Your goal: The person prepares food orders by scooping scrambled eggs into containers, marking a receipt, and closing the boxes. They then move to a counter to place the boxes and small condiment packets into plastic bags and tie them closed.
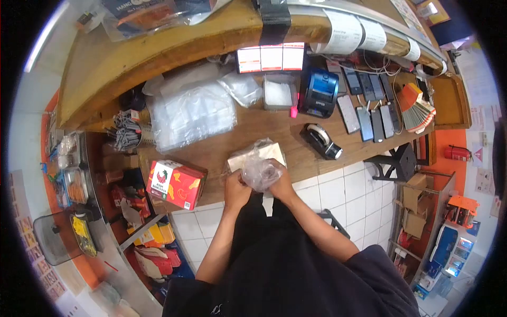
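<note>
A clear plastic bag (262,171) is bunched up at the table's front edge, gripped between my two hands. My left hand (237,189) is closed on its left side, and my right hand (280,184) is closed on its right side. Behind the bunched part, a pale cream box (242,159) shows through the plastic; it seems to lie inside the bag, though the crumpled film partly hides it. To the left of my left hand stands a red and orange printed food box (177,185), apart from both hands.
Flat clear plastic bags (195,119) lie at the back left, near a holder of wrapped utensils (128,132). A tape dispenser (321,140), a blue-black printer (320,92), a clear tub (280,92) and several phones (365,123) stand to the right. A wooden shelf (174,58) overhangs the back.
</note>
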Available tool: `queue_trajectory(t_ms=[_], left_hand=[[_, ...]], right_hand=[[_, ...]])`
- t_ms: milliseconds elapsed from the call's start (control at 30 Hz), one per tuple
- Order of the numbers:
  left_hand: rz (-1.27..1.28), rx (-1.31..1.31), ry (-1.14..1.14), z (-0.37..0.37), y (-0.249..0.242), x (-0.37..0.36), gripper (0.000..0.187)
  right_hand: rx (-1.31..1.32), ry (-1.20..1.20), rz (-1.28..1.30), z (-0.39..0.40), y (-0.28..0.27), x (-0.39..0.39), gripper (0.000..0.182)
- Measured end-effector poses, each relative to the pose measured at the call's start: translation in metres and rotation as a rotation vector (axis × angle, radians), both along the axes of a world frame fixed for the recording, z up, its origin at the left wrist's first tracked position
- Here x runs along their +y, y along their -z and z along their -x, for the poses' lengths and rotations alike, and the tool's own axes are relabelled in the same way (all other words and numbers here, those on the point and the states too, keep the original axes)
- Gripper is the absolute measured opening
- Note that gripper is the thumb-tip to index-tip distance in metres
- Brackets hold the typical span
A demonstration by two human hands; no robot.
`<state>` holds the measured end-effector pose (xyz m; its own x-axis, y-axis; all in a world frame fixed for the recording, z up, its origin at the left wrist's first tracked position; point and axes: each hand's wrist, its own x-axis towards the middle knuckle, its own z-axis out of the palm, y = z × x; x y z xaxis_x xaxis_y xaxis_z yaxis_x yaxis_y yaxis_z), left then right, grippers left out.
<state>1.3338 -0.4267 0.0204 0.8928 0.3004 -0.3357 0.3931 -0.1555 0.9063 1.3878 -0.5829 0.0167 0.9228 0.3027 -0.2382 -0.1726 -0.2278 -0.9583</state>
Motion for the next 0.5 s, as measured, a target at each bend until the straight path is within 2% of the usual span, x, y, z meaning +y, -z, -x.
queue_trajectory(t_ms=[33,67,167,200,300,333,400,500], left_hand=[[0.139,-0.013,-0.023,0.0,0.007,0.001,0.016],[0.237,0.068,-0.044,0.0,0.014,0.002,0.02],[0.342,0.097,-0.136,0.003,0.035,-0.006,0.024],[0.401,0.125,-0.184,0.003,0.037,-0.008,0.028],[0.374,-0.034,-0.224,0.004,0.04,-0.02,0.026],[0.399,0.048,-0.21,0.005,0.037,-0.019,0.024],[0.43,0.032,-0.217,0.004,0.036,-0.022,0.022],[0.469,-0.003,-0.208,0.007,0.034,-0.022,0.021]], right_hand=[[0.057,0.042,-0.004,0.001,-0.002,-0.001,0.022],[0.06,-0.027,0.071,0.0,0.0,-0.009,0.026],[0.105,-0.129,0.121,0.005,0.027,-0.03,0.03],[0.135,-0.055,0.151,0.005,0.024,-0.028,0.031],[0.291,0.085,-0.223,0.006,0.011,-0.028,0.032],[0.299,0.092,-0.188,0.005,0.014,-0.028,0.032],[0.324,0.108,-0.119,0.004,0.019,-0.028,0.031],[0.357,0.139,-0.163,0.004,0.019,-0.025,0.03]])
